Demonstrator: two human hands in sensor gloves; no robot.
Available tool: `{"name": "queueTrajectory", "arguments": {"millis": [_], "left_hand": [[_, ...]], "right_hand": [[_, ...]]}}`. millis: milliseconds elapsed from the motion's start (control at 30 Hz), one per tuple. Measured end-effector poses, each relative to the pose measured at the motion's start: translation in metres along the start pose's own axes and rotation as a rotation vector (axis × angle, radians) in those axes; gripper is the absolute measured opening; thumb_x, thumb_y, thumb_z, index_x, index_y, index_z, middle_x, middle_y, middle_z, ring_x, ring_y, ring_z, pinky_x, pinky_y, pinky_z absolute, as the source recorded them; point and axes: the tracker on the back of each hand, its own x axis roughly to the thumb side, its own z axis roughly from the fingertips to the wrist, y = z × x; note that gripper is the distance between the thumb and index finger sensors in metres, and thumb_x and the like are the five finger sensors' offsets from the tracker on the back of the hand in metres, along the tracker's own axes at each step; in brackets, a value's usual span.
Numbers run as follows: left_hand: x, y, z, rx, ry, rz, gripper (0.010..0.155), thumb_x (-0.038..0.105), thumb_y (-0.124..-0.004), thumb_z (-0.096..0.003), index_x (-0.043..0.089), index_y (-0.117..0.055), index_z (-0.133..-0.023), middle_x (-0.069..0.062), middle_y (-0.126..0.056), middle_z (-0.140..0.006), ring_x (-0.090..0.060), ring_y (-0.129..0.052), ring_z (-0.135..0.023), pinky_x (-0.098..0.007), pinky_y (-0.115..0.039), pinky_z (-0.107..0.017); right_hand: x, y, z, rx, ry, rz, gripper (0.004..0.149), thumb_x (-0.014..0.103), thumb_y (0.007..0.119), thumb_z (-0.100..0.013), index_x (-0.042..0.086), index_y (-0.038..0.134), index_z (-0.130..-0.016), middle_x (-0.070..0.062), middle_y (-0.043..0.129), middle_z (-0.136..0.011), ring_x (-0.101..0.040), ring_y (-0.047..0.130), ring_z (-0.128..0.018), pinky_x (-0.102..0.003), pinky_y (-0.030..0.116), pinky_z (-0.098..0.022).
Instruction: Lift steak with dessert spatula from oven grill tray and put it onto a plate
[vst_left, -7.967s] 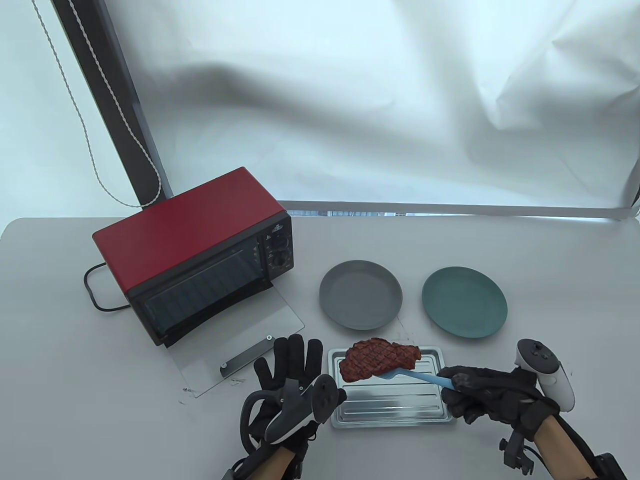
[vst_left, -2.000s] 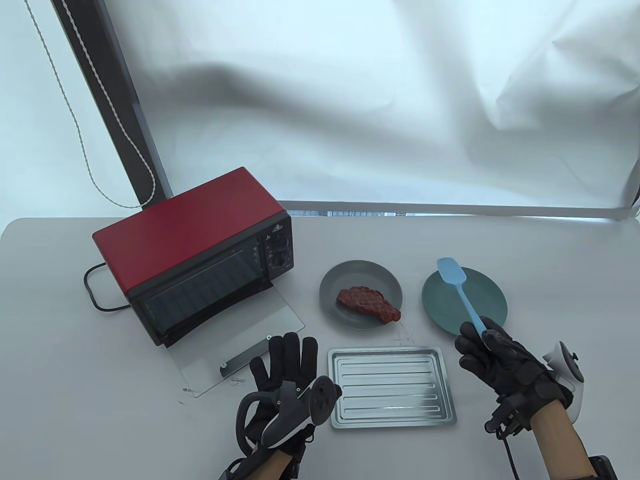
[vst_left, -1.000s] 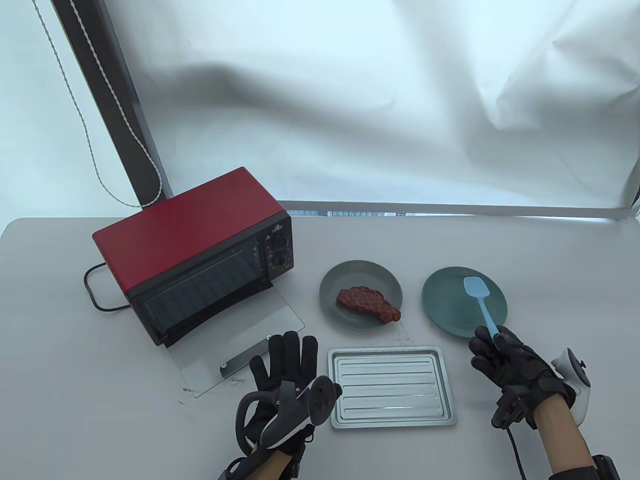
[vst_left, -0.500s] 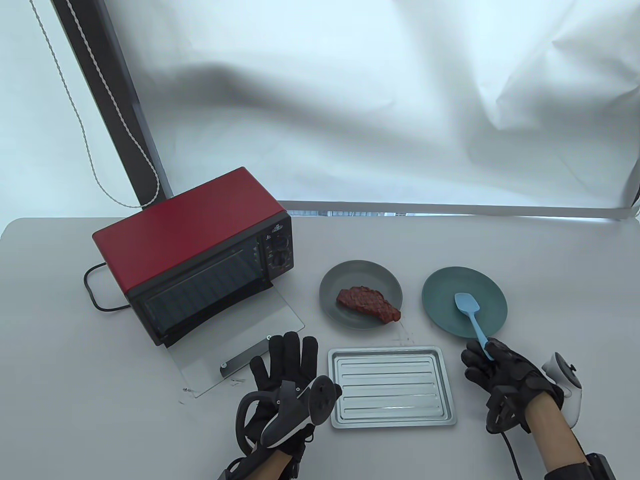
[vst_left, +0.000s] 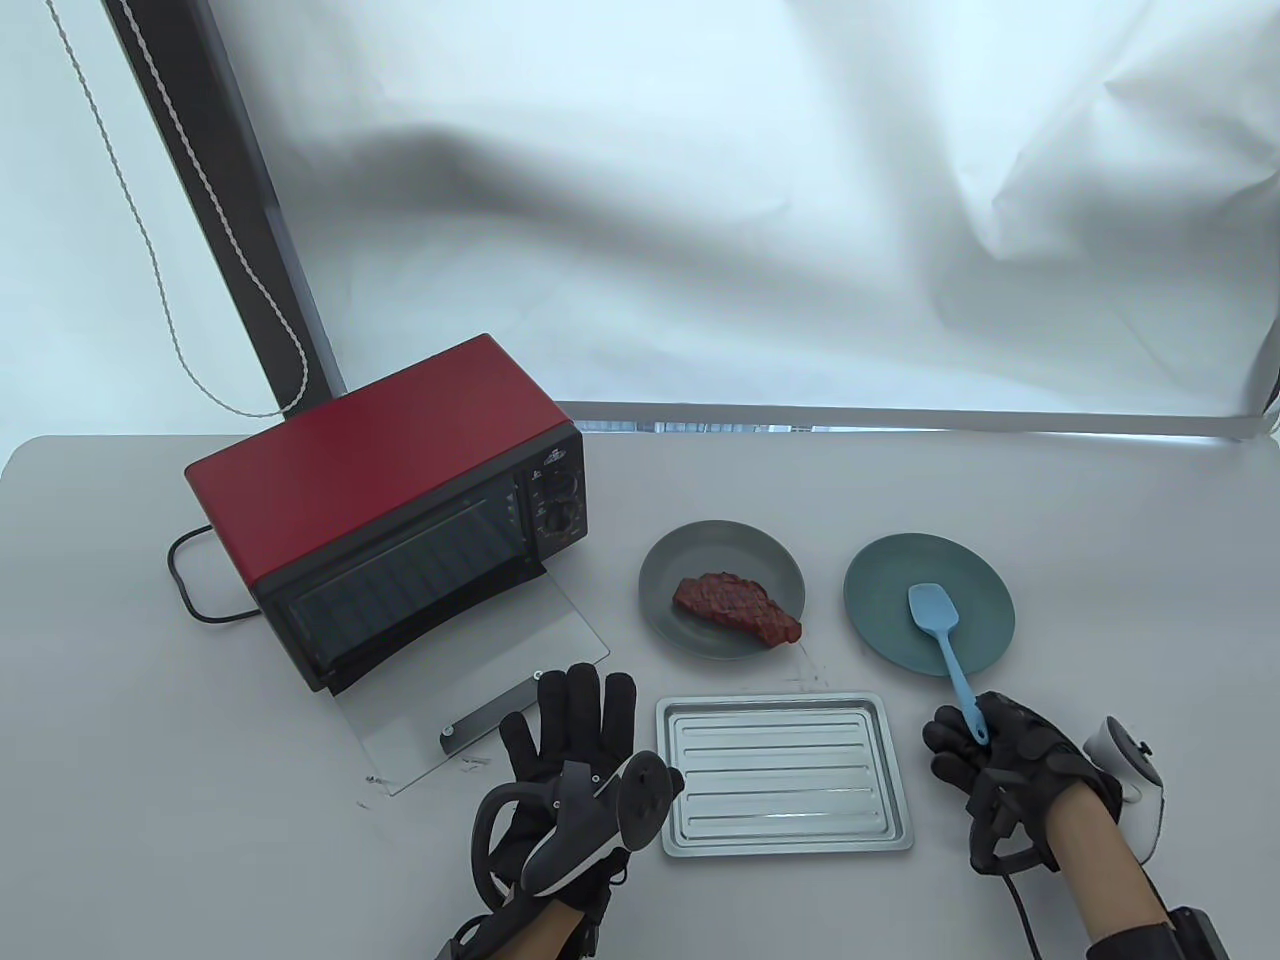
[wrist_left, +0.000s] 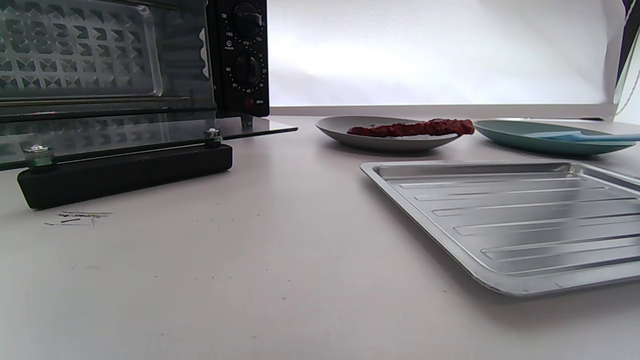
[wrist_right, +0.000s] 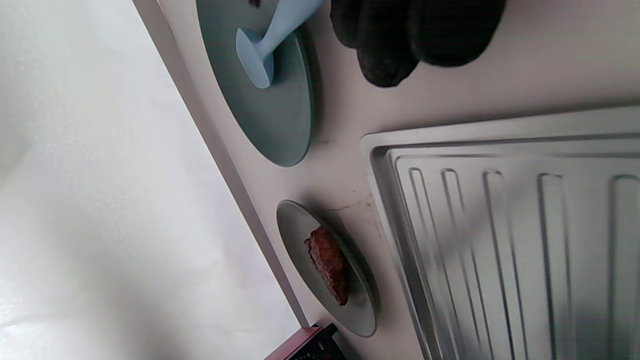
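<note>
Centrally, grill-marked steak (vst_left: 738, 607) on round grey plate (vst_left: 668, 572), above ribbed metal tray (vst_left: 783, 783); lower right, right hand (vst_left: 1010, 760) gripping blue spatula (vst_left: 945, 645) on teal plate (vst_left: 983, 605); lower left, left hand (vst_left: 565, 755) flat, relaxed; glossy red oven (vst_left: 385, 505) left.

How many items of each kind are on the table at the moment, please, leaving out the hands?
Plates: 2, a grey plate and a teal plate
Steak: 1
Spatula: 1
Grill tray: 1
Toaster oven: 1
Total: 6
</note>
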Motion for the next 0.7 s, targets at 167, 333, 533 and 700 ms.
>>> {"name": "queueTrajectory", "arguments": {"millis": [167,333,533,700], "left_hand": [[0.0000,0.0000,0.0000,0.000,0.000,0.000,0.092,0.066,-0.053,-0.0547,0.015,-0.005,-0.115,-0.024,-0.006,-0.121,-0.051,-0.011,-0.111,-0.077,-0.023,-0.071],[0.0000,0.0000,0.0000,0.000,0.000,0.000,0.092,0.066,-0.053,-0.0548,0.015,-0.005,-0.115,-0.024,-0.006,-0.121,-0.051,-0.011,-0.111,-0.077,-0.023,-0.071],[0.0001,-0.0002,0.0001,-0.005,-0.001,0.002,0.091,0.066,-0.052,-0.0549,0.015,-0.005,-0.115,-0.024,-0.006,-0.121,-0.051,-0.011,-0.111,-0.077,-0.024,-0.071],[0.0001,0.0001,0.0004,-0.003,-0.002,0.003,0.091,0.065,-0.052,-0.0549,0.015,-0.005,-0.115,-0.024,-0.006,-0.121,-0.051,-0.012,-0.111,-0.077,-0.024,-0.071]], "right_hand": [[-0.0019,-0.0004,-0.0008,0.012,0.010,-0.030,0.063,0.031,0.048,-0.071,-0.003,0.020,-0.116,-0.038,0.044,-0.114,-0.044,0.070,-0.094,-0.053,0.066,-0.066],[0.0006,-0.0004,0.0004,0.013,-0.010,-0.011,0.069,0.037,0.048,-0.071,-0.004,0.017,-0.115,-0.041,0.040,-0.114,-0.047,0.066,-0.095,-0.055,0.064,-0.067],[0.0042,0.0027,0.0040,0.082,0.017,0.020,0.075,0.041,0.046,-0.072,-0.005,0.006,-0.114,-0.041,0.024,-0.116,-0.052,0.057,-0.097,-0.058,0.059,-0.068],[0.0038,-0.0008,0.0031,0.075,0.028,0.056,0.077,0.042,0.046,-0.072,-0.007,0.002,-0.112,-0.039,0.025,-0.115,-0.054,0.055,-0.097,-0.059,0.058,-0.068]]}}
